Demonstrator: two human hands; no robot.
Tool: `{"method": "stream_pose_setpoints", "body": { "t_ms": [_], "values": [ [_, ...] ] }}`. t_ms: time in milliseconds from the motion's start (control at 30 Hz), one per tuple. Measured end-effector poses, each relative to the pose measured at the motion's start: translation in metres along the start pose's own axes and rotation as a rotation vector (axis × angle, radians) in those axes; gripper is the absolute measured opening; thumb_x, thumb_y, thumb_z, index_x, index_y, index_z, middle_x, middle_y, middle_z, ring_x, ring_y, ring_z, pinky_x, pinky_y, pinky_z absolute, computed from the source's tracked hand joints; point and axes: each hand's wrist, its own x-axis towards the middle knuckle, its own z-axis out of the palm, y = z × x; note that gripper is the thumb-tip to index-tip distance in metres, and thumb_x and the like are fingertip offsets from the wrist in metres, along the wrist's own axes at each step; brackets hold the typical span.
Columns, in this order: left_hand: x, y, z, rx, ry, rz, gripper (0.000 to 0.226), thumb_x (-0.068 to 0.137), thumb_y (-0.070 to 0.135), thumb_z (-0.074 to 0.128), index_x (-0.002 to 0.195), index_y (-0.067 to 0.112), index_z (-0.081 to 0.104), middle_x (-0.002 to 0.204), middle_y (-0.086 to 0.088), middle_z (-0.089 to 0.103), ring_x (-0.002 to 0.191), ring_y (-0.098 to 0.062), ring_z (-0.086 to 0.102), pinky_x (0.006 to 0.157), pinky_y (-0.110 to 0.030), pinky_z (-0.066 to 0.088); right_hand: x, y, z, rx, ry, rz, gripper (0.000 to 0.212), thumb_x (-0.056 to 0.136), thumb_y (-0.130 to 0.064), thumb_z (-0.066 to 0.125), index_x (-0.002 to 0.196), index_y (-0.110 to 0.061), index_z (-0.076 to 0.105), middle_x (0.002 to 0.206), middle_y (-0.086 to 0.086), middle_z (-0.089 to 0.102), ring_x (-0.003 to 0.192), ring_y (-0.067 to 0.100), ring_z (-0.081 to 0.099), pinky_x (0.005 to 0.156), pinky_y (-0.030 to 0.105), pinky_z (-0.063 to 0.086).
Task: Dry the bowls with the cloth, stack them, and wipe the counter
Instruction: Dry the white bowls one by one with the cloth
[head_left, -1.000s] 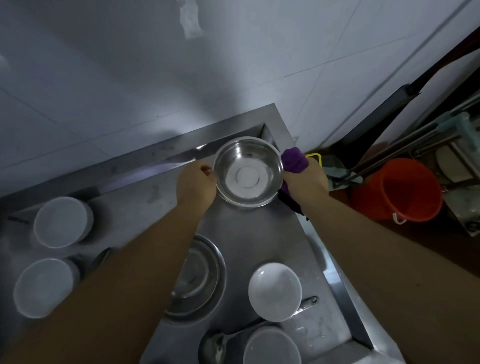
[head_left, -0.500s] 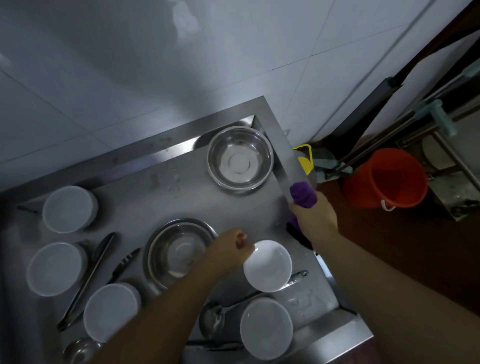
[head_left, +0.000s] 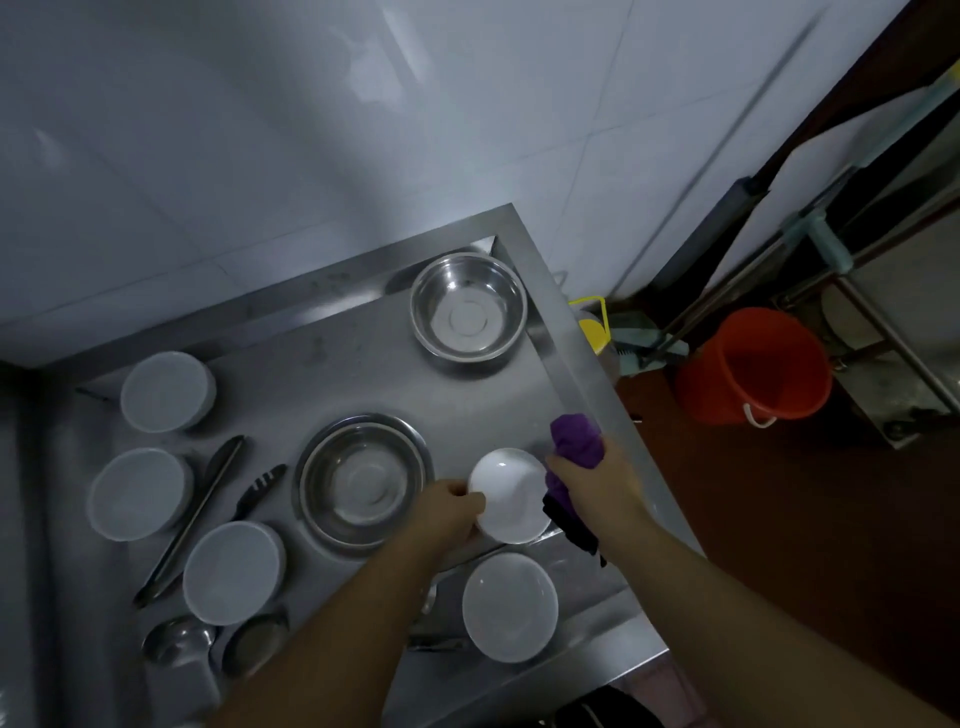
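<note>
My left hand (head_left: 451, 506) grips the left rim of a small white bowl (head_left: 511, 496), which is tilted and lifted off the steel counter (head_left: 332, 374). Just to the bowl's right, my right hand (head_left: 592, 486) holds a bunched purple cloth (head_left: 576, 440) that touches the bowl's right edge. A small steel bowl (head_left: 468, 307) sits in the far right corner. A wider steel bowl (head_left: 362, 480) rests in the middle. Another white bowl (head_left: 510, 607) stands near the front edge, and several white bowls (head_left: 167, 391) line the left side.
Black tongs (head_left: 193, 512) and a slotted utensil (head_left: 258, 491) lie between the left bowls and the wide steel bowl. A ladle (head_left: 179, 642) lies at the front left. An orange bucket (head_left: 753, 364) stands on the floor beyond the counter's right edge. A tiled wall backs the counter.
The small steel bowl has been set down in the far corner and let go. My left hand came back, took the small white bowl and lifted it; my right hand brought the cloth to it.
</note>
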Motion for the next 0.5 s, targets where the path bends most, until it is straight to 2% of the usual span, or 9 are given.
{"method": "stream_pose_setpoints", "body": {
  "t_ms": [33,100,167,267,333,400,500],
  "values": [
    [-0.008,0.000,-0.001,-0.097,0.009,-0.021,0.033,0.093,0.006,0.061,0.123,0.004,0.073,0.103,-0.015,0.077,0.100,-0.033,0.074,0.092,-0.054,0.063,-0.006,-0.001,-0.003,0.040,-0.015,0.000,0.029,0.079,-0.038,0.081,0.097,-0.029,0.061,0.086,0.003,0.071,0.079,0.028,0.072,0.077,0.051,0.061],
    [-0.027,0.000,-0.002,-0.272,0.029,-0.037,0.028,0.095,0.007,0.061,0.122,0.005,0.069,0.109,-0.018,0.075,0.098,-0.032,0.076,0.081,-0.045,0.067,-0.019,-0.004,-0.008,0.112,-0.039,-0.040,0.036,0.078,-0.043,0.085,0.102,-0.031,0.060,0.095,0.002,0.072,0.085,0.024,0.073,0.079,0.048,0.062],
    [-0.051,0.000,-0.003,-0.430,0.032,-0.032,0.025,0.097,0.009,0.061,0.122,0.005,0.064,0.114,-0.021,0.072,0.097,-0.033,0.077,0.075,-0.040,0.066,-0.035,-0.009,-0.015,0.164,-0.075,-0.112,0.033,0.083,-0.046,0.083,0.103,-0.030,0.063,0.098,0.001,0.074,0.085,0.019,0.074,0.077,0.042,0.061],
    [-0.095,0.001,-0.007,-0.637,0.030,0.019,0.024,0.098,0.008,0.062,0.122,0.002,0.063,0.117,-0.025,0.071,0.097,-0.035,0.079,0.075,-0.042,0.065,-0.066,-0.024,-0.026,0.230,-0.166,-0.168,0.041,0.079,-0.061,0.068,0.107,-0.031,0.063,0.104,0.002,0.074,0.092,0.020,0.073,0.084,0.045,0.060],
    [-0.126,-0.001,-0.010,-0.767,0.031,0.066,0.022,0.097,0.006,0.064,0.118,0.000,0.066,0.112,-0.027,0.074,0.094,-0.036,0.079,0.074,-0.042,0.064,-0.089,-0.036,-0.034,0.238,-0.219,-0.226,0.040,0.073,-0.062,0.056,0.105,-0.039,0.061,0.102,0.000,0.073,0.096,0.025,0.070,0.087,0.048,0.056],
    [-0.157,-0.003,-0.013,-0.862,0.034,0.113,0.025,0.095,0.005,0.065,0.120,-0.001,0.067,0.112,-0.027,0.075,0.099,-0.038,0.077,0.077,-0.045,0.064,-0.113,-0.048,-0.041,0.227,-0.256,-0.322,0.029,0.075,-0.053,0.052,0.102,-0.047,0.060,0.096,-0.005,0.073,0.094,0.024,0.069,0.083,0.045,0.054],
    [-0.205,-0.002,-0.015,-0.914,0.009,0.205,0.044,0.090,0.013,0.071,0.131,-0.001,0.063,0.127,-0.028,0.071,0.111,-0.040,0.073,0.080,-0.043,0.064,-0.150,-0.065,-0.049,0.138,-0.297,-0.537,0.029,0.078,-0.051,0.053,0.108,-0.052,0.056,0.093,-0.017,0.072,0.082,0.006,0.068,0.072,0.035,0.053]
  ]
}}
